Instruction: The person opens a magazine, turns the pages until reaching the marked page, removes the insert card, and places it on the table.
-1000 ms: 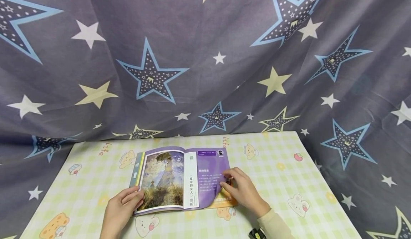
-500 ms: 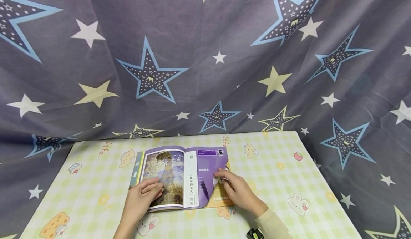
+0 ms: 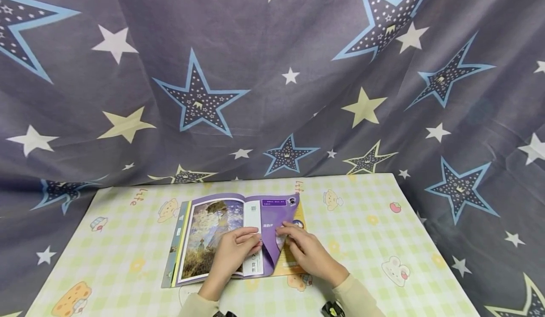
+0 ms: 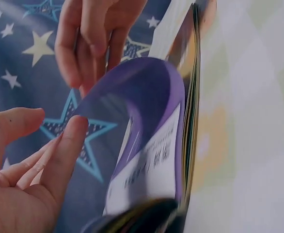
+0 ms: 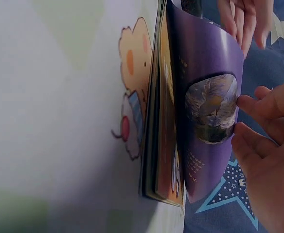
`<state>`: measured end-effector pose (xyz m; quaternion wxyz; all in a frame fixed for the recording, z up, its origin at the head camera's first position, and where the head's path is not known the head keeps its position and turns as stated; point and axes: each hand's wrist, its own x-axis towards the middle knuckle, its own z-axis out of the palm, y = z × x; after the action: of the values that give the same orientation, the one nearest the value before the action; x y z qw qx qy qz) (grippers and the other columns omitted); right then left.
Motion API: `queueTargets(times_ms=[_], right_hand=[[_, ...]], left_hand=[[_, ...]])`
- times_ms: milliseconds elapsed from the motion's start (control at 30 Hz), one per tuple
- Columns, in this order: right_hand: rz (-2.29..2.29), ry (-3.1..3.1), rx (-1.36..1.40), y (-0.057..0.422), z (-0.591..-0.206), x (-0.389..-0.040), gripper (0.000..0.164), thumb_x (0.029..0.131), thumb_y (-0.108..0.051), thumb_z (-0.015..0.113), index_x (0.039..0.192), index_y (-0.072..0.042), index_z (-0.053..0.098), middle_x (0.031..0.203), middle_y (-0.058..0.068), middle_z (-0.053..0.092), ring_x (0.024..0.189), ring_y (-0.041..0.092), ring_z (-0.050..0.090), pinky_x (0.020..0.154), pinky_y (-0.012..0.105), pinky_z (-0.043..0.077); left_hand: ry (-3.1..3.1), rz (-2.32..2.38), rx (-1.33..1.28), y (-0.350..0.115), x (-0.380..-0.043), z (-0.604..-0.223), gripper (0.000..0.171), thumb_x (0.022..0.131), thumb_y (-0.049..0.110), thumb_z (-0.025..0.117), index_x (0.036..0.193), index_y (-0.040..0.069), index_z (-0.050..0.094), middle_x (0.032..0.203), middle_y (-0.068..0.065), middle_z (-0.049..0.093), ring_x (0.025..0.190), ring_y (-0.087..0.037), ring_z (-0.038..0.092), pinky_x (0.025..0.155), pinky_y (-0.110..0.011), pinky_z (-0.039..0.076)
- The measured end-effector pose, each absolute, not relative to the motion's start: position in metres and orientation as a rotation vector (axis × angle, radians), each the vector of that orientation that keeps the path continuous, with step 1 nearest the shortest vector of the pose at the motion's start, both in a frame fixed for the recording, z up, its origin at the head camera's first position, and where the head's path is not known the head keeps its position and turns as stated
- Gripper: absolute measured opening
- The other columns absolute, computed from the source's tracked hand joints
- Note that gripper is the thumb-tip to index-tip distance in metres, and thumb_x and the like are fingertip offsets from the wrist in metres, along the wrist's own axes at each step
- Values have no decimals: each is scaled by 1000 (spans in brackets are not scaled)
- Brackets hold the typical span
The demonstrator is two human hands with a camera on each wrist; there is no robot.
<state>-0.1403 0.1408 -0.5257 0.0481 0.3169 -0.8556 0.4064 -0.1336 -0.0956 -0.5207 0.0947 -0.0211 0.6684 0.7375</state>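
Observation:
An open magazine (image 3: 213, 241) lies on the table, a painting of a figure with a parasol on its left page. The purple right-hand page (image 3: 272, 215) is lifted and curls leftward, baring an orange page (image 3: 294, 262) underneath. My right hand (image 3: 310, 255) pinches the free edge of the purple page between thumb and fingers; the right wrist view shows a round picture on its back. Over the middle of the spread is my left hand (image 3: 232, 255), its fingers extended toward the curled edge. In the left wrist view a left fingertip (image 4: 77, 125) meets or nearly meets that edge, the thumb standing apart.
A pale green checked cloth (image 3: 362, 236) with cartoon prints covers the table. Behind it and to the right hangs a dark curtain (image 3: 255, 109) with stars. Black wrist straps (image 3: 332, 309) show at the bottom edge.
My left hand has moved right, from the magazine's left edge across the painting to the middle. My right hand has shifted slightly left, and the purple page curls over further.

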Motion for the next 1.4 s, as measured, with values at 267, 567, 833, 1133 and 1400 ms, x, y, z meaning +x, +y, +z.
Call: queueTargets(times_ms=[267, 567, 833, 1133, 1400], right_hand=[[1241, -2629, 987, 140, -525, -140, 36, 99, 7, 54, 129, -10, 63, 140, 13, 57, 138, 26, 44, 115, 45, 38], [1275, -2585, 1011, 146, -529, -139, 36, 100, 0, 56, 136, -6, 56, 139, 9, 58, 127, 30, 55, 105, 39, 51], [1280, -2782, 991, 161, -531, -139, 51, 100, -11, 63, 147, -8, 45, 144, 12, 51, 121, 30, 58, 103, 41, 53], [960, -3044, 1043, 172, -536, -135, 67, 89, -29, 79, 144, -6, 49, 154, 23, 36, 144, 41, 28, 118, 56, 30], [928, -3089, 1073, 174, -536, -134, 79, 83, -39, 84, 147, -12, 47, 158, 21, 28, 147, 42, 20, 114, 62, 34]], left_hand=[[2060, 2123, -32, -81, -140, -525, 31, 93, 11, 73, 116, -10, 68, 103, -22, 72, 83, -26, 73, 74, -31, 64], [2051, 2142, -96, -87, -137, -530, 29, 94, 6, 70, 117, -12, 67, 104, -25, 71, 82, -27, 74, 74, -31, 63], [2082, 2205, -320, -116, -131, -528, 28, 93, 5, 72, 118, -8, 69, 103, -21, 72, 81, -24, 74, 75, -29, 63], [2138, 2249, -506, -165, -115, -529, 30, 93, -1, 69, 121, -12, 64, 105, -21, 72, 84, -19, 74, 80, -30, 62], [2151, 2241, -679, -206, -99, -528, 37, 95, 4, 69, 126, -13, 59, 105, -15, 73, 84, -18, 74, 83, -30, 61]])
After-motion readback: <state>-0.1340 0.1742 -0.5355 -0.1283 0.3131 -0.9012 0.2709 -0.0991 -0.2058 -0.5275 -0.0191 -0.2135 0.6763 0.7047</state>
